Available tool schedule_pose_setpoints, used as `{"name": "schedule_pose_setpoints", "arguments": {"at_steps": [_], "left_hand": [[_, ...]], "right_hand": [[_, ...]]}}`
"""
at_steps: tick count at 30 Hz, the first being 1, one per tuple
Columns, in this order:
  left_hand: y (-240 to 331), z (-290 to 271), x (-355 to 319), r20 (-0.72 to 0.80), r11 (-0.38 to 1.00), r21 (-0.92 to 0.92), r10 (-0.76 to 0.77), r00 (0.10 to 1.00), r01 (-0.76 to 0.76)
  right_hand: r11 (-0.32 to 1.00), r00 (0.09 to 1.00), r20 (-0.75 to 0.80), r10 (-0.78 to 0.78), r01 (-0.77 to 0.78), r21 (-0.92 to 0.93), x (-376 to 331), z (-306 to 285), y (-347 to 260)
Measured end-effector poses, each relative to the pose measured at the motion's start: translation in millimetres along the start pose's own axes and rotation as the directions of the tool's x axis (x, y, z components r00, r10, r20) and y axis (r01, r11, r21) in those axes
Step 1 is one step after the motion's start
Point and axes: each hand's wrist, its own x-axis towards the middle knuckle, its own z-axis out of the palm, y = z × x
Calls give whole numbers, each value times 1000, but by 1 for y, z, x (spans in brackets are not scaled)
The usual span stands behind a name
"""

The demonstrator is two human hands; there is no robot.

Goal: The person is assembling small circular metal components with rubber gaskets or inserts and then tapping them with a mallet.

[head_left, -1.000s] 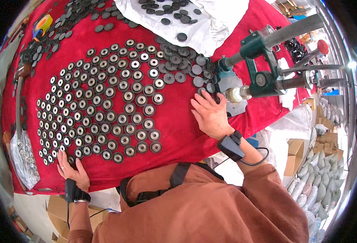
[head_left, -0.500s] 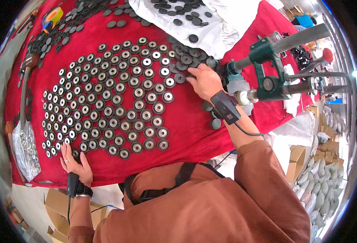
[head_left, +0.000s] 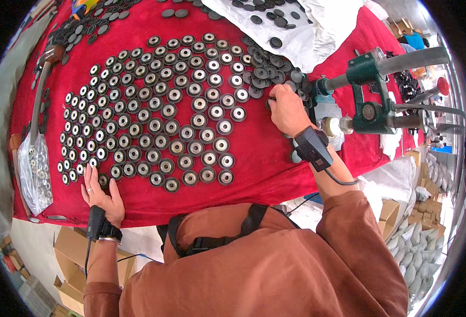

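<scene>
Rows of round black discs with shiny metal centres (head_left: 154, 124) lie spread over the red cloth (head_left: 259, 153). At their near left edge rests my left hand (head_left: 104, 197), fingers spread, with one darker disc (head_left: 103, 180) between thumb and fingers. My right hand (head_left: 288, 110) has its fingers closed beside a heap of plain black discs (head_left: 262, 72). A dark disc edge (head_left: 270, 100) shows at those fingertips, mostly hidden by them. Just right of this hand stands a green hand press (head_left: 370, 100) with a long metal lever.
A white sheet (head_left: 291, 34) bearing more black discs lies at the back. On the left are a hammer (head_left: 37, 100) and a clear bag of metal parts (head_left: 34, 174). Cardboard boxes (head_left: 72, 253) stand below the table's near edge.
My right hand has drawn back slightly from the heap, its fingers more curled. My left hand stays by the near left discs. The whole view has shifted a little.
</scene>
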Motion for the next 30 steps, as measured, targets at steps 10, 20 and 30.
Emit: {"name": "schedule_pose_setpoints", "arguments": {"at_steps": [10, 20, 30], "left_hand": [[-1, 2, -1, 2, 999, -22, -24, 1000, 24], [-2, 2, 1, -4, 999, -35, -26, 1000, 26], [-4, 5, 0, 4, 1000, -10, -15, 1000, 15]], "right_hand": [[941, 995, -68, 69, -42, 335, -31, 7, -33], [918, 914, -84, -396, 392, -62, -40, 25, -53], [630, 813, 180, -554, 551, -548, -38, 9, -64]]}}
